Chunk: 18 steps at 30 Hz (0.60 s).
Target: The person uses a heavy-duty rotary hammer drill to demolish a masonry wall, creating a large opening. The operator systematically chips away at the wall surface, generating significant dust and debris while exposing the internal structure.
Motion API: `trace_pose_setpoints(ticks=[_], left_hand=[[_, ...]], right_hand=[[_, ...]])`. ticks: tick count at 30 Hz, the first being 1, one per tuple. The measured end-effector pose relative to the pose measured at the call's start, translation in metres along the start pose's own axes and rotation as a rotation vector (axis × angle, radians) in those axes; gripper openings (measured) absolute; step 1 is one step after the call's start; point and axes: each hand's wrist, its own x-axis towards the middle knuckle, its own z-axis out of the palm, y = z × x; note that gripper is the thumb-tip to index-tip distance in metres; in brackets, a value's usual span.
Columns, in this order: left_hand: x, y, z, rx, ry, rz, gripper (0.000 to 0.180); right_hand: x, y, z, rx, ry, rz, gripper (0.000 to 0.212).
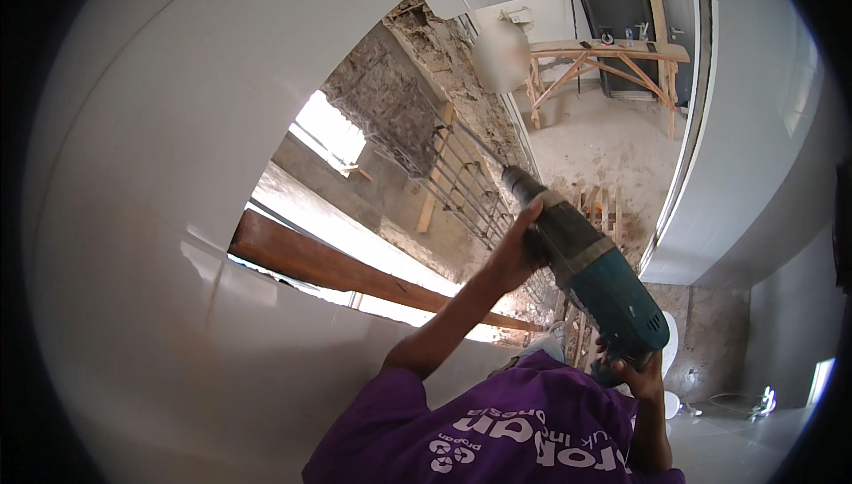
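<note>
A teal and black rotary hammer [608, 284] runs diagonally across the middle of the head view. My left hand [519, 253] is closed around its dark front part, behind the chuck. At the rear handle, my right hand [641, 376] grips the tool, with part of the fingers hidden behind it. A long thin bit [481, 145] extends from the chuck toward the upper left. It points at a rough, broken strip of masonry [453, 62]; whether the tip touches it I cannot tell. Just left of the chuck, a cage of exposed steel rebar [466, 196] hangs below chipped concrete [377, 107].
A brown wooden beam [355, 275] crosses an opening at lower left. White glossy wall panels [142, 173] surround the area. Beyond a doorway stands a wooden trestle table [612, 54] with small items on it. Wooden slats and rubble [612, 209] lie below the tool. A white fixture [670, 342] is at right.
</note>
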Motion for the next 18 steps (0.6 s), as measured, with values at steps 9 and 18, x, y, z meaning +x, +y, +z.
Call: trace_pose_setpoints(ticks=[9, 18], left_hand=[[-0.006, -0.171, -0.05, -0.557, 0.354, -0.084, 0.063], [-0.055, -0.262, -0.069, -0.909, 0.329, -0.382, 0.094]], right_hand=[[-0.008, -0.034, -0.041, -0.187, -0.149, 0.327, 0.081], [0.005, -0.013, -0.045, -0.651, -0.315, 0.417, 0.08]])
